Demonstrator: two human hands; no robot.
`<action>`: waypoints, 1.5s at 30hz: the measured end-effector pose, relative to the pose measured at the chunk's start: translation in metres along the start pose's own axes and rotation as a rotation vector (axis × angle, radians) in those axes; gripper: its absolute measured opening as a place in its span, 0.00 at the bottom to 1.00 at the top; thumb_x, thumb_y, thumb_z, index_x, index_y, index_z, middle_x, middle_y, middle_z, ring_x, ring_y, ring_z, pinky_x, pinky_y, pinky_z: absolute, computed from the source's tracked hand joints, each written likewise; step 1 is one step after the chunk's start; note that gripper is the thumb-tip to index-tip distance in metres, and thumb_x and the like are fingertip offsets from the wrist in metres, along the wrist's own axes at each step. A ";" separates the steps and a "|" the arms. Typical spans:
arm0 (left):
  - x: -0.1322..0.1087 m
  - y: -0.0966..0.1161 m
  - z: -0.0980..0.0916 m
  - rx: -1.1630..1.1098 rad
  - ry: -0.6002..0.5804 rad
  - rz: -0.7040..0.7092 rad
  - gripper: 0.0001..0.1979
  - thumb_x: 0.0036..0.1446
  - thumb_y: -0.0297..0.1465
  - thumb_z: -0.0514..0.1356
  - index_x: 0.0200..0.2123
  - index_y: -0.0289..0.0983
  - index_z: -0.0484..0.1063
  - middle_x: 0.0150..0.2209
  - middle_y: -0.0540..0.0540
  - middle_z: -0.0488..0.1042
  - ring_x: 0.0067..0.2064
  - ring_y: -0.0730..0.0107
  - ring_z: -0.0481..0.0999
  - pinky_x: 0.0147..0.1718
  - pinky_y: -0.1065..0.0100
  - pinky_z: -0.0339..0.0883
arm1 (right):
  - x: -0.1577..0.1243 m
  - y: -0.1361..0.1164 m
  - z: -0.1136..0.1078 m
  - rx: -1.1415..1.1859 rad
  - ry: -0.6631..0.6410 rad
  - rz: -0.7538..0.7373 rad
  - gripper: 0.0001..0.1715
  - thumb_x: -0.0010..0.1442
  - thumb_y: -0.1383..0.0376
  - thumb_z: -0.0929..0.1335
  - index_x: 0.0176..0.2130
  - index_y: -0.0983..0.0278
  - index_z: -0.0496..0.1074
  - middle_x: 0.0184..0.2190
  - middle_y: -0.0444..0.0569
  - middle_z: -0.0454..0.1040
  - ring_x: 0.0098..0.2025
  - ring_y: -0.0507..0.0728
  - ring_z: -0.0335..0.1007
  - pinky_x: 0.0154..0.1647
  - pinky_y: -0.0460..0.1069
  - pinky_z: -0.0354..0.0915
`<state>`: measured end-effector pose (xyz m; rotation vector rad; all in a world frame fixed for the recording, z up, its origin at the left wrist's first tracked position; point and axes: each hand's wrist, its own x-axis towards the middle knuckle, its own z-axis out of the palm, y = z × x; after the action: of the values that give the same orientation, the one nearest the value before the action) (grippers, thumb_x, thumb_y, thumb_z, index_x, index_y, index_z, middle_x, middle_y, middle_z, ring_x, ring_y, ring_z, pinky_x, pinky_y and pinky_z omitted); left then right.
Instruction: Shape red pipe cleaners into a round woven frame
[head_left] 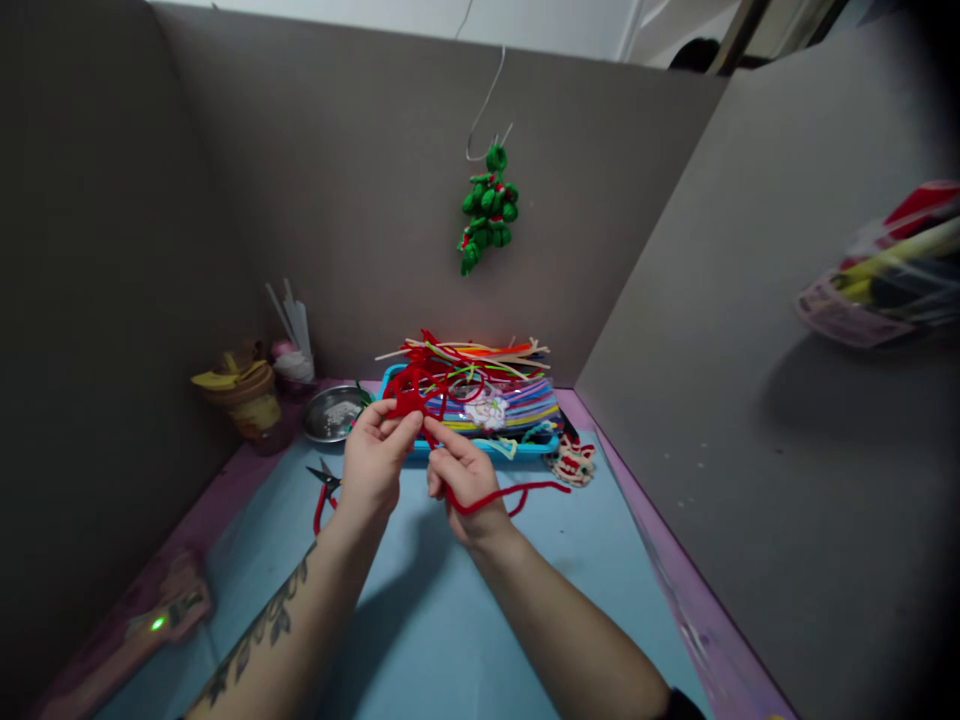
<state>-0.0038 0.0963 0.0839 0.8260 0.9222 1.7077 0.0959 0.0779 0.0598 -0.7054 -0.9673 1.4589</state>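
Observation:
My left hand (377, 450) pinches a red fuzzy piece (409, 402) between thumb and fingers, over the near edge of a blue tray (525, 447). Beside it, my right hand (466, 480) is closed on red pipe cleaner (544, 487), whose loose ends trail to the right across the wrist. Where the two hands nearly meet, red strands run between them; how they join is too small to tell. The tray behind holds bundles of coloured pipe cleaners (517, 405) and a white flower-like piece (487, 408).
Black-and-red scissors (326, 490) and a metal bowl (330, 413) lie left of the hands. A pot (251, 405) stands behind, a glue gun (161, 625) at lower left. A red-and-cream piece (574, 462) lies right; a green ornament (489, 210) hangs above.

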 end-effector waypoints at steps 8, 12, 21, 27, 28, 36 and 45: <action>0.005 0.003 -0.003 0.062 -0.058 -0.001 0.23 0.38 0.34 0.72 0.35 0.37 0.64 0.17 0.59 0.69 0.17 0.81 0.63 0.18 0.78 0.53 | 0.003 -0.022 -0.008 0.286 -0.193 0.188 0.25 0.45 0.70 0.68 0.45 0.65 0.77 0.07 0.33 0.57 0.13 0.46 0.41 0.19 0.46 0.40; 0.004 0.007 -0.003 0.137 -0.069 0.043 0.22 0.39 0.34 0.71 0.35 0.37 0.64 0.17 0.59 0.69 0.17 0.81 0.62 0.18 0.78 0.53 | 0.005 -0.031 -0.018 0.299 -0.300 0.258 0.23 0.47 0.70 0.68 0.45 0.65 0.77 0.07 0.33 0.56 0.13 0.46 0.39 0.19 0.46 0.38; 0.006 0.005 -0.005 0.170 -0.083 -0.022 0.24 0.38 0.37 0.72 0.35 0.37 0.64 0.18 0.58 0.70 0.17 0.82 0.60 0.17 0.78 0.51 | 0.016 -0.038 -0.034 0.033 -0.198 0.167 0.19 0.55 0.57 0.67 0.43 0.65 0.77 0.10 0.36 0.57 0.15 0.48 0.45 0.19 0.46 0.46; 0.000 0.008 -0.001 0.184 -0.207 -0.146 0.25 0.39 0.37 0.72 0.39 0.36 0.66 0.18 0.58 0.69 0.16 0.82 0.61 0.16 0.79 0.52 | 0.019 -0.026 -0.033 -0.598 0.111 -0.512 0.05 0.53 0.63 0.70 0.30 0.62 0.77 0.28 0.46 0.74 0.33 0.54 0.68 0.33 0.48 0.63; -0.002 0.009 -0.001 0.179 -0.215 -0.152 0.25 0.40 0.37 0.72 0.40 0.35 0.66 0.18 0.58 0.69 0.17 0.82 0.62 0.17 0.79 0.53 | 0.018 -0.025 -0.032 -0.641 0.116 -0.552 0.05 0.54 0.63 0.70 0.29 0.61 0.76 0.28 0.46 0.73 0.32 0.54 0.68 0.33 0.48 0.63; -0.006 0.012 0.002 0.143 -0.213 -0.193 0.22 0.43 0.37 0.69 0.40 0.34 0.69 0.17 0.55 0.69 0.17 0.81 0.65 0.16 0.79 0.49 | 0.017 -0.020 -0.032 -0.725 0.159 -0.542 0.06 0.54 0.63 0.68 0.32 0.63 0.74 0.30 0.47 0.77 0.33 0.55 0.71 0.37 0.50 0.67; -0.006 0.008 0.000 0.257 -0.177 -0.067 0.25 0.45 0.36 0.69 0.45 0.35 0.65 0.17 0.58 0.69 0.17 0.79 0.64 0.17 0.78 0.52 | 0.018 -0.015 -0.035 -0.776 0.134 -0.489 0.06 0.54 0.63 0.67 0.30 0.62 0.74 0.28 0.46 0.77 0.35 0.56 0.71 0.41 0.51 0.66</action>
<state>-0.0060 0.0889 0.0905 1.0850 1.0477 1.4508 0.1309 0.1012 0.0590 -1.0098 -1.4896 0.5746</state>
